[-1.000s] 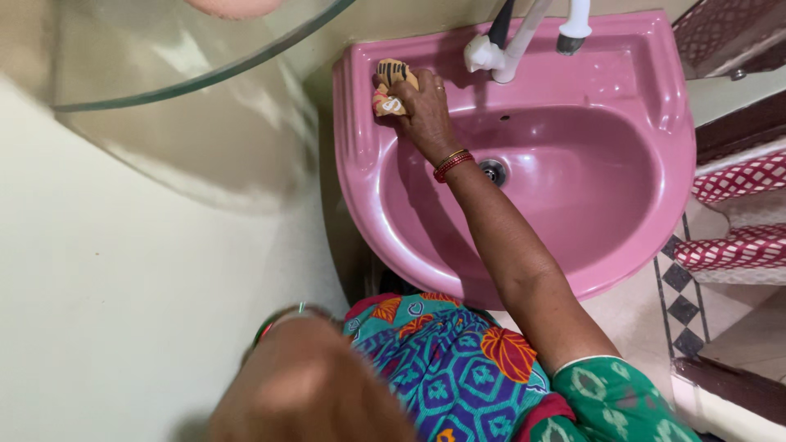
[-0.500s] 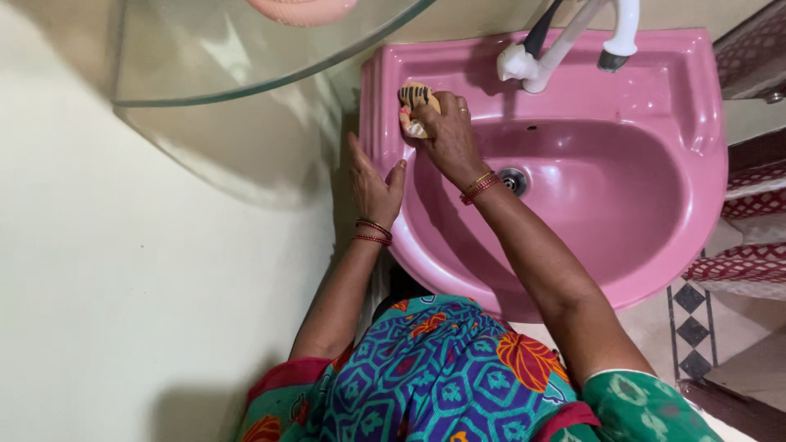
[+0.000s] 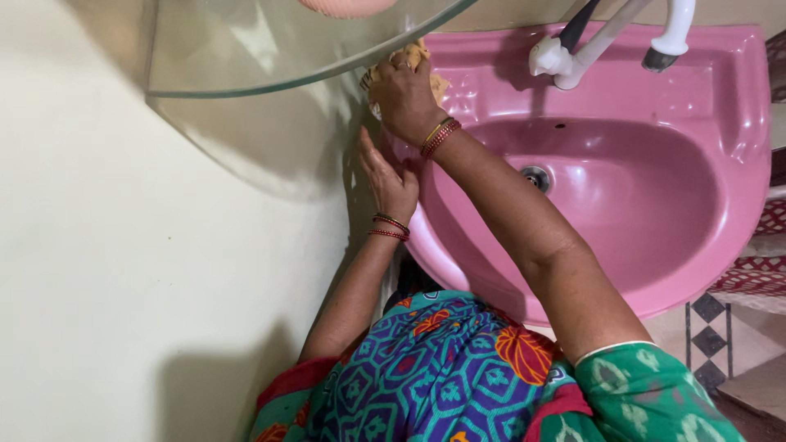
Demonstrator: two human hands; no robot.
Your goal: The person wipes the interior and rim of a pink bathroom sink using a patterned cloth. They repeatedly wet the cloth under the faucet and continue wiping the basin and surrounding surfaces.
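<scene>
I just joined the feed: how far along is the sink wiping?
Done: can't tell; the pink sink bowl shows no obvious dirt or foam. In hand: the right hand presses a yellowish cloth on the sink's back left corner, under the glass shelf; the left hand rests on the left rim. Left: the tap area and right side, seemingly.

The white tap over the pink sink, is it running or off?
Off, as far as shows: no stream falls from the white tap spout, and the pink sink basin around the drain holds no pooled water.
</scene>
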